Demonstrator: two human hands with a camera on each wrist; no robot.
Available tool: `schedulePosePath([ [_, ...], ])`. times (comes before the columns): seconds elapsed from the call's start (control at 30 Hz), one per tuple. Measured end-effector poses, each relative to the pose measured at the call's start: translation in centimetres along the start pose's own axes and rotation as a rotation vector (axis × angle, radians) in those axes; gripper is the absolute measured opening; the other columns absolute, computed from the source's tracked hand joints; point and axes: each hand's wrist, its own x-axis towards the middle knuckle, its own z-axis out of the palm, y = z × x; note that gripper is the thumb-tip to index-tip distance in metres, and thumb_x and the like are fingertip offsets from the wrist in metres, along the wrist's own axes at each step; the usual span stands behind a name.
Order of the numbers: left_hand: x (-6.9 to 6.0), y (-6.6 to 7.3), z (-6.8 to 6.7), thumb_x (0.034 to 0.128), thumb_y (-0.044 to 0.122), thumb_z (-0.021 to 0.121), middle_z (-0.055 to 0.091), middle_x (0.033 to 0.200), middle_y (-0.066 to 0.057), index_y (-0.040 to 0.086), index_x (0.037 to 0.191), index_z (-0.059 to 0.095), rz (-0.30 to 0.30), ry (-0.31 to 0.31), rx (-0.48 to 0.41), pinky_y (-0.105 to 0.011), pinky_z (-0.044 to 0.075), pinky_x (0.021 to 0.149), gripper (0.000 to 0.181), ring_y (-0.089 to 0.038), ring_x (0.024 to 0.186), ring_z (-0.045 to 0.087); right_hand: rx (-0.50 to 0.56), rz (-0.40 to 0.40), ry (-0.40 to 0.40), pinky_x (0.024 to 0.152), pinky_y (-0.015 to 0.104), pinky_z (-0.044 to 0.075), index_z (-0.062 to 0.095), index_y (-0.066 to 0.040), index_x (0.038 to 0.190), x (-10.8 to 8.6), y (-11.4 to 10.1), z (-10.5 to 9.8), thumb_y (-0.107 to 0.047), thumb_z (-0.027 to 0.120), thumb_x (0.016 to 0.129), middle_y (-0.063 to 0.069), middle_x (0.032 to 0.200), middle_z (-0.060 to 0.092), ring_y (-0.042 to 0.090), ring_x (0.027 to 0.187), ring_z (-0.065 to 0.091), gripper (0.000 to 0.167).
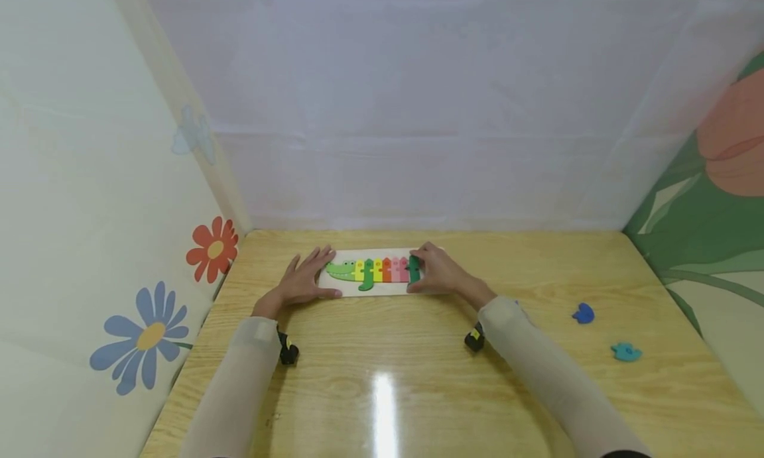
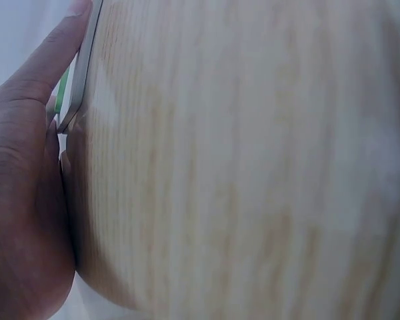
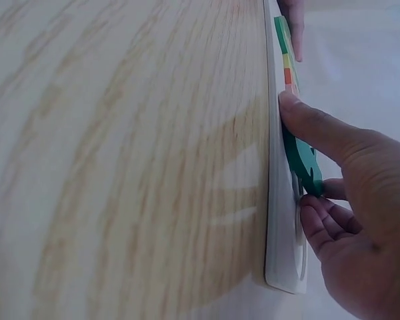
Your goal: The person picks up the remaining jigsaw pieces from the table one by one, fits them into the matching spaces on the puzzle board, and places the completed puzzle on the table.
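A white puzzle board [image 1: 349, 254] lies near the table's back edge, holding a row of coloured crocodile pieces [image 1: 378, 270] with a green head at the left end. My left hand [image 1: 303, 279] rests at the board's left end, fingers spread, thumb on its front edge; the left wrist view shows this hand [image 2: 27, 153] along the board's edge [image 2: 84, 73]. My right hand [image 1: 443, 271] pinches a dark green piece [image 1: 414, 270] at the row's right end. In the right wrist view the hand [image 3: 360, 193] holds that piece [image 3: 300, 157], tilted, against the board [image 3: 279, 253].
A blue piece [image 1: 583, 313] and a teal piece [image 1: 626, 352] lie on the wooden table [image 1: 358, 378] to the right. Part of another blue piece shows beside the right sleeve [image 1: 537, 352]. A pale curtain [image 1: 430, 113] hangs behind the table.
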Motion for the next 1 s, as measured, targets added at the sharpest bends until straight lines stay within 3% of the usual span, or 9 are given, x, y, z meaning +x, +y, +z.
schedulePosePath([
  [0.33, -0.02, 0.08, -0.14, 0.0886, 0.060, 0.079, 0.012, 0.178, -0.015, 0.008, 0.170, 0.021, 0.001, 0.008, -0.010, -0.069, -0.005, 0.125, 0.112, -0.040, 0.164, 0.005, 0.027, 0.004, -0.031, 0.109, 0.044, 0.050, 0.048, 0.005, 0.155, -0.02, -0.18, -0.11, -0.040, 0.096, 0.079, 0.018, 0.136, 0.054, 0.029, 0.121, 0.056, 0.100],
  [1.0, 0.04, -0.06, 0.07, 0.0882, 0.063, 0.077, 0.011, 0.178, -0.014, 0.009, 0.170, 0.021, 0.011, 0.006, -0.002, -0.069, -0.005, 0.125, 0.113, -0.039, 0.164, 0.005, -0.002, 0.003, -0.061, 0.102, 0.042, 0.050, 0.052, 0.005, 0.152, 0.12, -0.17, -0.48, -0.043, 0.095, 0.078, 0.017, 0.135, 0.052, 0.026, 0.116, 0.053, 0.098],
])
